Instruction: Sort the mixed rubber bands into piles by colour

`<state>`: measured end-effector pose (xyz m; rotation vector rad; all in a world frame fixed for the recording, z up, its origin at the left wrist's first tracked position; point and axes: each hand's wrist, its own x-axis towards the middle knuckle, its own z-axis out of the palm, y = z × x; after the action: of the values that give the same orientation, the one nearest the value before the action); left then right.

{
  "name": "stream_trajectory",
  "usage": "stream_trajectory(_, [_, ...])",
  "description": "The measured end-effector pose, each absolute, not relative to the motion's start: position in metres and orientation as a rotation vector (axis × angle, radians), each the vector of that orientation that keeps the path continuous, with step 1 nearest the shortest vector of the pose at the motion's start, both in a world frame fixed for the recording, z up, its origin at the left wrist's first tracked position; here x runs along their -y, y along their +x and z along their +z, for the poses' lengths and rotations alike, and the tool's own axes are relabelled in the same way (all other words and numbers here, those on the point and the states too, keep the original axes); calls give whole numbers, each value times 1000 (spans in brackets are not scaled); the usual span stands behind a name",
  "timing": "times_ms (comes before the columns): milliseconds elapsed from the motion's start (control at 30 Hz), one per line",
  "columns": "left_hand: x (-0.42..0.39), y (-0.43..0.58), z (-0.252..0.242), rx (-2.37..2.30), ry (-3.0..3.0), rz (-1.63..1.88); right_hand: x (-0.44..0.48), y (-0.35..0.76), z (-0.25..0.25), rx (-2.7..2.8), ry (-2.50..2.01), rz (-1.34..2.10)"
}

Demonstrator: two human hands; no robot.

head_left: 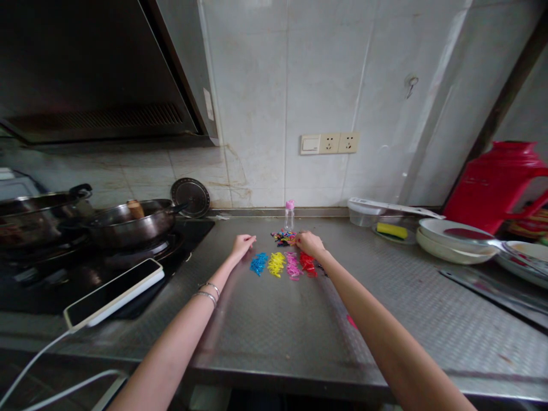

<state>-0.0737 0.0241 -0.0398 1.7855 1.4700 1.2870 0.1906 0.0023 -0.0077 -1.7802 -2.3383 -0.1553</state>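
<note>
Small bright pieces that look like rubber hair bands lie on the steel counter in heaps sorted by colour: a blue heap, a yellow heap, a pink heap and a red heap. Dark pieces lie partly hidden behind my right forearm. Behind these is a mixed-colour heap. My right hand is at its right edge, fingers closed; what they hold is hidden. My left hand hovers or rests left of the heaps, fingertips pressed together on something too small to name.
A clear bottle with a pink cap stands behind the mixed heap. Left are a phone with a cable and pans on the stove. Right are bowls, a yellow sponge, a knife and a red thermos.
</note>
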Motion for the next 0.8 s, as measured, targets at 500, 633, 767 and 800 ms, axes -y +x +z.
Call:
stream_trajectory(500, [-24,-74,-40,-1464,1780,1292,1,188,-3,2395,-1703,-54])
stream_trajectory(633, [-22,-73,-39,-1463,1776,1293,1,188,-4,2394,-1689,-49])
stream_trajectory(767, [-21,-73,-38,-1464,1775,1299,1,188,-4,2359,-1747,-44])
stream_trajectory(800, [-21,-72,-38,-1465,1773,1299,1,188,-4,2355,-1758,-45])
